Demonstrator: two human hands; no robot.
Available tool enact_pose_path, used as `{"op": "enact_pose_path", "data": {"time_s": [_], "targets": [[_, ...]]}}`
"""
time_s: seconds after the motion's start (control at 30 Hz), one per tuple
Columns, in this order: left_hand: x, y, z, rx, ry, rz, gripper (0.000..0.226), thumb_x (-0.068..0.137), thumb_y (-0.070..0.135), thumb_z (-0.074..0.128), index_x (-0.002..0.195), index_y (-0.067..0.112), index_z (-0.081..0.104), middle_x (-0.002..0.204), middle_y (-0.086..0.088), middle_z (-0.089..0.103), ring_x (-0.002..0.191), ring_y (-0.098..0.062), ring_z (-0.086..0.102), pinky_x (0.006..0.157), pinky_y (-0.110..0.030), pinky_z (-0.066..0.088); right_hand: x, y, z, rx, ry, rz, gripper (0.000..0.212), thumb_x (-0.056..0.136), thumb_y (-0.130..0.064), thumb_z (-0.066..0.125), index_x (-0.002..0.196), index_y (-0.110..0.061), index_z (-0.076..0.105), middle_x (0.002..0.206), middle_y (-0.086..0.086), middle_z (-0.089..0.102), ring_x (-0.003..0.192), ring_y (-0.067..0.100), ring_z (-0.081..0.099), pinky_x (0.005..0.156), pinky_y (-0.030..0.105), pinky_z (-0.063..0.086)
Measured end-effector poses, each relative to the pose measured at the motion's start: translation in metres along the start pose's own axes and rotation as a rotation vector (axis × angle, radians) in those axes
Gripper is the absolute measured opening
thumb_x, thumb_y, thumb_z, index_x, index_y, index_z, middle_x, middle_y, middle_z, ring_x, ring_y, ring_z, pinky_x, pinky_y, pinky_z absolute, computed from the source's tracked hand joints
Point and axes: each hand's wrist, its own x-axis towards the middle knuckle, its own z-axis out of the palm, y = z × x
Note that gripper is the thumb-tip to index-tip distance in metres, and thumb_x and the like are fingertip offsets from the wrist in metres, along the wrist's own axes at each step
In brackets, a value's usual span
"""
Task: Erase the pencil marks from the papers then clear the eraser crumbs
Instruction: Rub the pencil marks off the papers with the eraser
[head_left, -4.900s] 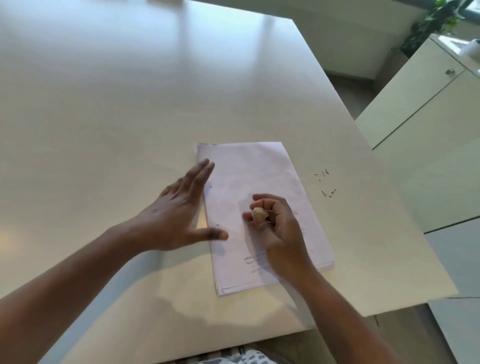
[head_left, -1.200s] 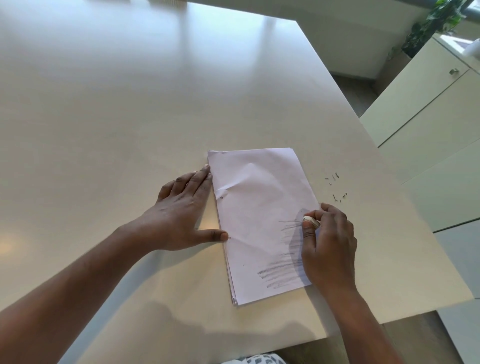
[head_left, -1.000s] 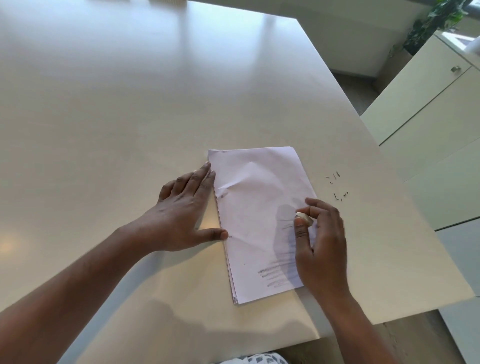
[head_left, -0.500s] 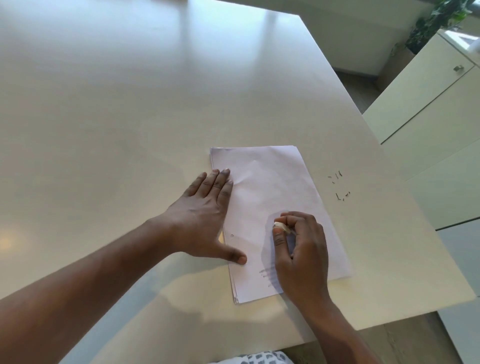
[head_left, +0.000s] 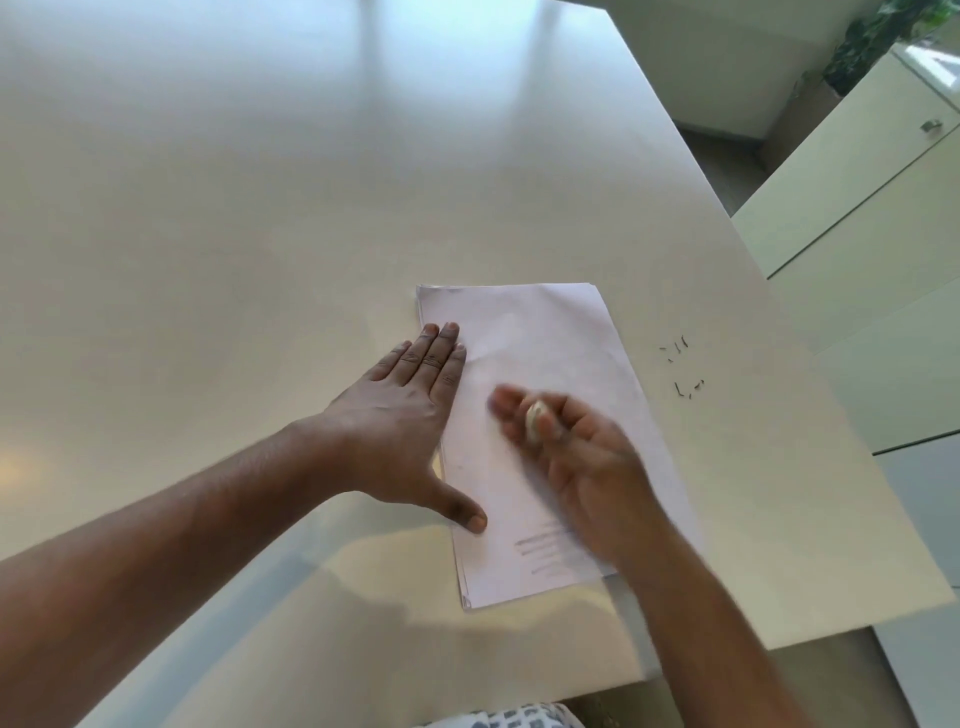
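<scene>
While left hand (head_left: 410, 415) lies flat, fingers spread, on papers (head_left: 540, 353), blurred right hand (head_left: 576, 457) pinches eraser (head_left: 535, 414).

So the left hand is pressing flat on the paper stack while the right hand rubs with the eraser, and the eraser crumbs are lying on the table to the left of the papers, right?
Not quite. The head view shows the eraser crumbs on the table to the right of the paper stack, not the left. The rest holds: the left hand presses flat on the stack while the right hand, blurred, has the eraser in its grip.

Head cam, forward-down, close over table (head_left: 260, 208)
</scene>
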Motion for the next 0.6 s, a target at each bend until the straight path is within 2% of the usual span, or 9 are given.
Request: {"op": "enact_pose_path", "data": {"time_s": [0.07, 0.13, 0.17, 0.27, 0.3, 0.37, 0.43, 0.47, 0.6], "targets": [[-0.001, -0.002, 0.002, -0.022, 0.021, 0.004, 0.167, 0.051, 0.109, 0.050, 0.156, 0.010, -0.035, 0.161, -0.006, -0.047, 0.149, -0.019, -0.043, 0.127, -0.037, -0.017, 0.024, -0.017, -0.010, -0.269, 0.244, -0.156, 0.015, 0.105, -0.009, 0.058, 0.118, -0.010, 0.066, 0.133, 0.006, 0.069, 0.122, 0.007, 0.064, 0.109, 0.030, 0.050], [-0.001, -0.003, 0.004, -0.037, 0.041, 0.004, 0.168, 0.050, 0.110, 0.050, 0.157, 0.012, -0.034, 0.161, -0.003, -0.047, 0.148, -0.017, -0.044, 0.128, -0.037, -0.016, 0.032, -0.025, -0.012, -0.336, 0.303, -0.248, 0.016, 0.106, -0.012, 0.058, 0.120, -0.014, 0.064, 0.136, 0.001, 0.066, 0.115, 0.000, 0.064, 0.100, 0.026, 0.048], [-0.001, -0.004, 0.005, -0.040, 0.051, 0.004, 0.168, 0.050, 0.110, 0.050, 0.157, 0.012, -0.034, 0.161, -0.002, -0.047, 0.148, -0.016, -0.044, 0.128, -0.036, -0.016, 0.029, -0.024, -0.008, -0.225, 0.213, -0.222, 0.015, 0.103, -0.012, 0.059, 0.117, -0.013, 0.065, 0.133, 0.004, 0.068, 0.116, 0.007, 0.066, 0.099, 0.029, 0.050], [-0.001, -0.004, 0.005, -0.060, 0.057, 0.007, 0.167, 0.049, 0.109, 0.050, 0.157, 0.014, -0.034, 0.160, 0.000, -0.049, 0.146, -0.014, -0.047, 0.125, -0.033, -0.020, 0.010, -0.008, 0.019, 0.187, -0.201, 0.078, 0.012, 0.101, -0.009, 0.059, 0.111, -0.003, 0.063, 0.135, 0.023, 0.065, 0.122, 0.034, 0.065, 0.101, 0.044, 0.056], [-0.001, -0.004, 0.006, -0.061, 0.061, 0.009, 0.167, 0.049, 0.110, 0.050, 0.157, 0.014, -0.035, 0.159, 0.000, -0.050, 0.145, -0.014, -0.047, 0.125, -0.033, -0.021, 0.011, -0.001, 0.020, 0.184, -0.221, 0.125, 0.013, 0.102, -0.008, 0.056, 0.111, -0.001, 0.062, 0.136, 0.025, 0.065, 0.126, 0.036, 0.064, 0.104, 0.046, 0.054], [-0.001, -0.004, 0.005, -0.067, 0.070, 0.013, 0.168, 0.049, 0.110, 0.050, 0.157, 0.014, -0.035, 0.159, 0.000, -0.050, 0.146, -0.013, -0.047, 0.125, -0.033, -0.020, 0.025, -0.001, 0.015, 0.075, 0.011, 0.033, 0.010, 0.105, -0.005, 0.053, 0.109, -0.003, 0.062, 0.124, 0.019, 0.071, 0.125, 0.033, 0.065, 0.108, 0.047, 0.052], [-0.001, -0.004, 0.005, -0.083, 0.071, 0.021, 0.168, 0.049, 0.109, 0.051, 0.157, 0.014, -0.035, 0.160, 0.001, -0.049, 0.146, -0.013, -0.046, 0.127, -0.035, -0.018, 0.036, -0.018, 0.005, -0.132, 0.287, -0.159, 0.010, 0.105, -0.013, 0.058, 0.110, -0.012, 0.066, 0.114, 0.000, 0.075, 0.113, 0.019, 0.068, 0.105, 0.040, 0.051], [-0.001, -0.004, 0.006, -0.090, 0.073, 0.025, 0.167, 0.050, 0.109, 0.051, 0.157, 0.015, -0.035, 0.160, 0.001, -0.049, 0.146, -0.012, -0.046, 0.127, -0.035, -0.018, 0.038, -0.026, -0.002, -0.216, 0.351, -0.246, 0.011, 0.104, -0.018, 0.059, 0.112, -0.015, 0.066, 0.116, -0.003, 0.075, 0.112, 0.015, 0.068, 0.103, 0.038, 0.051], [0.000, -0.008, 0.009, -0.098, 0.111, 0.047, 0.156, 0.061, 0.106, 0.046, 0.158, 0.014, -0.034, 0.160, 0.001, -0.050, 0.146, -0.011, -0.047, 0.127, -0.034, -0.018, 0.001, -0.033, -0.018, -0.250, 0.228, -0.358, 0.011, 0.107, -0.008, 0.054, 0.113, -0.008, 0.063, 0.096, 0.010, 0.076, 0.091, 0.028, 0.075, 0.086, 0.039, 0.061]]}}
